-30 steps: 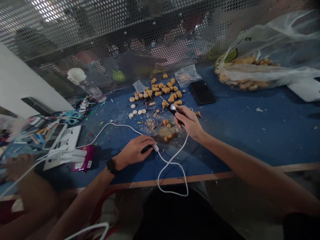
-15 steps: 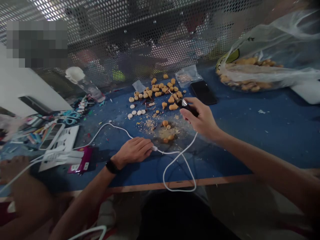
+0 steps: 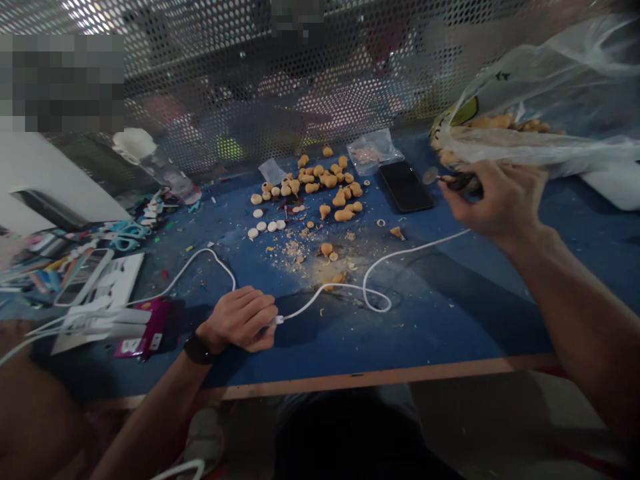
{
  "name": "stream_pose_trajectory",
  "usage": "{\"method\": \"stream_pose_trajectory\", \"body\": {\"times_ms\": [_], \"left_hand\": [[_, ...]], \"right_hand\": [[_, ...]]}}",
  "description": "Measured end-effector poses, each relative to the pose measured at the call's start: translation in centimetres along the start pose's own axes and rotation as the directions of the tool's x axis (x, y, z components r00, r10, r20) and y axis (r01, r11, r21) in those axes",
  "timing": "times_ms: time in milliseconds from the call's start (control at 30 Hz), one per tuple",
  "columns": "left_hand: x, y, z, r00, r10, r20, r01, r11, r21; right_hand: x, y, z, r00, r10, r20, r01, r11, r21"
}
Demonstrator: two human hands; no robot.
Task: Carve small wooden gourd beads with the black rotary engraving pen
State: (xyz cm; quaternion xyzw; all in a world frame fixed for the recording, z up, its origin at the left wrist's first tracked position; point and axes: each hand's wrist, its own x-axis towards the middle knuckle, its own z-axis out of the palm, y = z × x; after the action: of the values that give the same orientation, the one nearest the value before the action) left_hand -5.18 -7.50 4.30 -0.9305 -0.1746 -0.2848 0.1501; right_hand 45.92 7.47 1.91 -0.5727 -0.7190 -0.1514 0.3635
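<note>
My right hand [image 3: 495, 197] is shut on a small black rotary tool [image 3: 465, 183], whose thin metal shaft ends in a grey disc [image 3: 430, 175]. It is beside the clear plastic bag [image 3: 545, 87] of tan pieces, just under the bag's lower edge. My left hand [image 3: 240, 319] rests closed on the blue table [image 3: 430, 320], with a white cable plug [image 3: 277, 321] coming out of it. Whatever else it grips is hidden. The white cable [image 3: 367, 287] runs from the plug towards my right hand. Small orange-tan carved pieces [image 3: 320, 183] and round pale discs [image 3: 265, 227] lie scattered beyond my hands, amid crumbs and dust.
A black phone [image 3: 406, 187] and a small clear bag [image 3: 373, 150] lie at the back. Perforated metal mesh [image 3: 310, 67] stands behind the table. Teal-handled scissors [image 3: 125, 233], a pink packet [image 3: 145, 327] and a plastic bottle [image 3: 165, 170] are on the left.
My right hand has moved right, away from the carved pieces, to the plastic bag, with the tool still in it. My left hand has shifted left, and the cable has been drawn across the table.
</note>
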Motion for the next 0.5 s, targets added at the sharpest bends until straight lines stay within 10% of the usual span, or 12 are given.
{"method": "stream_pose_trajectory", "body": {"times_ms": [233,500], "left_hand": [[-1.0,-1.1,-2.4,1.000,-0.010,-0.013,0.011,0.994,0.106],[-3.1,-2.4,-2.1,0.961,-0.261,-0.094,0.263,0.965,0.009]], "right_hand": [[1.5,9.1,0.0,0.933,0.348,-0.096,-0.347,0.794,-0.499],[2.9,10.8,-0.4,0.788,0.531,-0.310,-0.612,0.629,-0.479]]}}
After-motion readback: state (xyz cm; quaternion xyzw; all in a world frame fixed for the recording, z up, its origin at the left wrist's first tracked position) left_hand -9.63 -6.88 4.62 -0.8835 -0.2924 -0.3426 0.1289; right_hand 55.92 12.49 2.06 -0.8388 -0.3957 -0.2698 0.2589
